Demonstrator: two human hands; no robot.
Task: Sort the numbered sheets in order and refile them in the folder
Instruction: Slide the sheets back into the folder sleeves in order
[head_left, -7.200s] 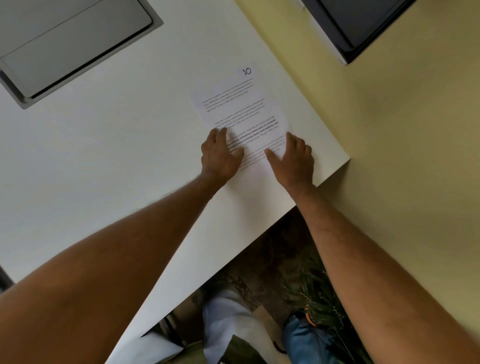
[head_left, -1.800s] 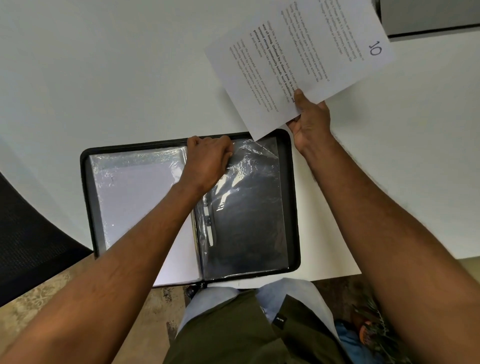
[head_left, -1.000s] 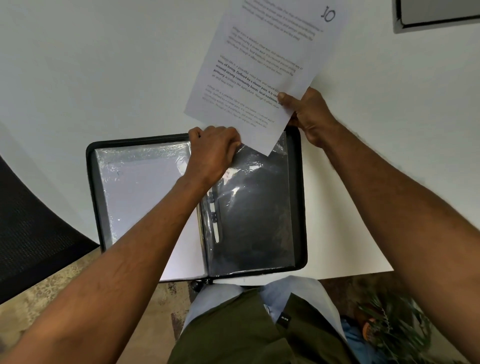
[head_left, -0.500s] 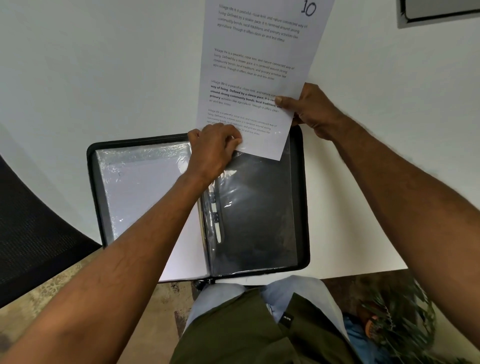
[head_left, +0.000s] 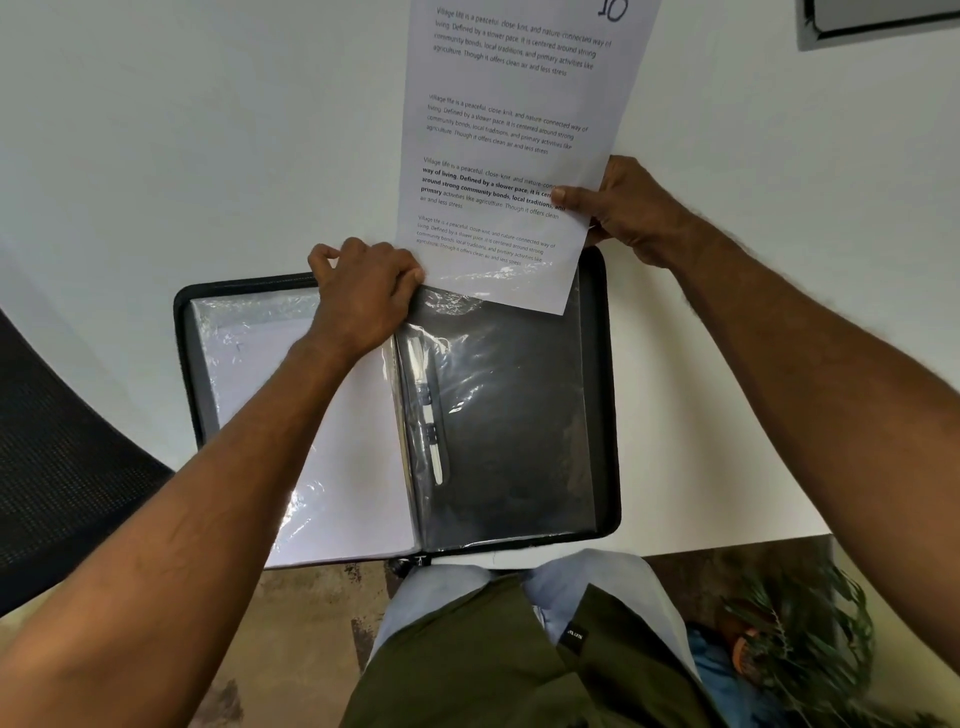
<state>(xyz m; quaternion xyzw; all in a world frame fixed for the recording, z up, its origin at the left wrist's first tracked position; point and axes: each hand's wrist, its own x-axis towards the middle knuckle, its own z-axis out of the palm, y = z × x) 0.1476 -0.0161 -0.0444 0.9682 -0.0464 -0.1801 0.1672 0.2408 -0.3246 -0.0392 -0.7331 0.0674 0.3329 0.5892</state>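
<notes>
A person seated at a white table (head_left: 156, 156) feeds a printed sheet (head_left: 509, 130) marked "10" into a clear plastic sleeve (head_left: 498, 405) of an open black zip folder (head_left: 605, 395), which lies at the table's near edge, its lower rim reaching that edge. The right hand (head_left: 628, 208) pinches the sheet's right margin, thumb on the printed face and the other fingers hidden behind the paper. The left hand (head_left: 363, 296), fingers curled, grips the top edge of the sleeve near the folder's spine, beside the sheet's lower left corner; whether it also touches the paper cannot be told.

The sheet's bottom edge sits over the upper part of the right-hand sleeve, with glossy plastic showing across its lowest lines of text, so that strip appears to be inside the pocket. The top of the sheet runs out of the picture, cutting the handwritten number partly off.

In the folder's left half, white sheets (head_left: 332, 467) lie under crinkled plastic; their numbers cannot be read, and the left forearm covers part of them. A white clip strip (head_left: 428, 410) shows through the sleeve beside the spine. A dark mesh chair (head_left: 57, 457) fills the left border, a grey panel (head_left: 883, 21) is cropped at the top right corner, and a blurred plant (head_left: 810, 634) sits low at right.
</notes>
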